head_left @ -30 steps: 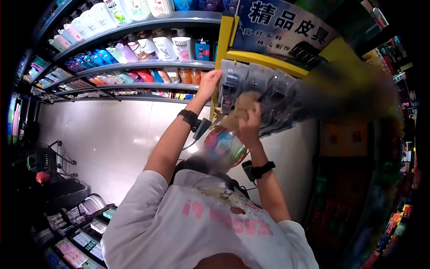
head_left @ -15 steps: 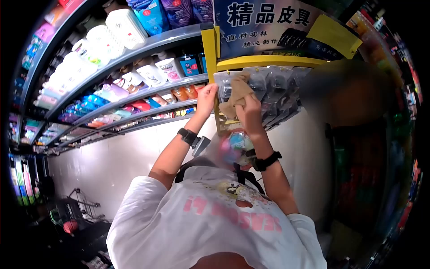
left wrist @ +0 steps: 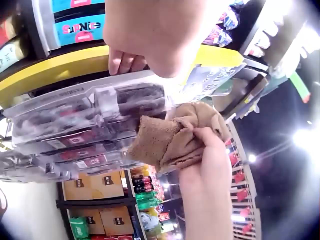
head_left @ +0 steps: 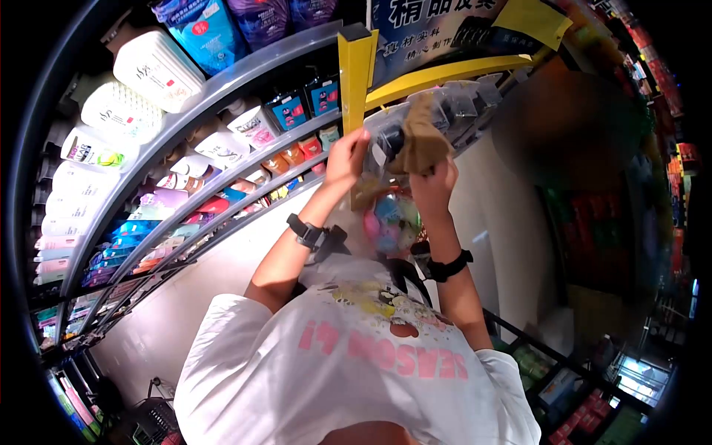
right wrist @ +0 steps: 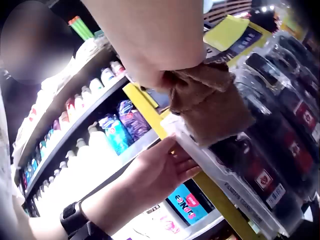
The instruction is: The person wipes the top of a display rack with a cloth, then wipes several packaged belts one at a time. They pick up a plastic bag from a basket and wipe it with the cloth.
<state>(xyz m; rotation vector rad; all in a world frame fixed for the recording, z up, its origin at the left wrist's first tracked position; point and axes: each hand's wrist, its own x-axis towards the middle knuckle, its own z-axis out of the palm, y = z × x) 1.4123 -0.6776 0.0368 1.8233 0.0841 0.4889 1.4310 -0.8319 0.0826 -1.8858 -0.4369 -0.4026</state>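
My right hand grips a crumpled brown cloth. In the left wrist view the cloth lies against the front of a clear plastic package with a dark coiled item inside, apparently a belt. My left hand holds the near side edge of that package beside the yellow rack post. From the right wrist view, the left hand has its thumb at the edge and its fingers bent behind it. More such packages hang in rows alongside.
A yellow rack frame with a printed sign stands above the packages. Shelves of bottles and pouches curve along the left. A round, multicoloured, blurred object is below the hands. Drinks and boxes stand beyond.
The head view has turned, bringing the left shelves closer. My right hand has moved the cloth over the package front, its folds shifting. My left hand stays at the package edge.
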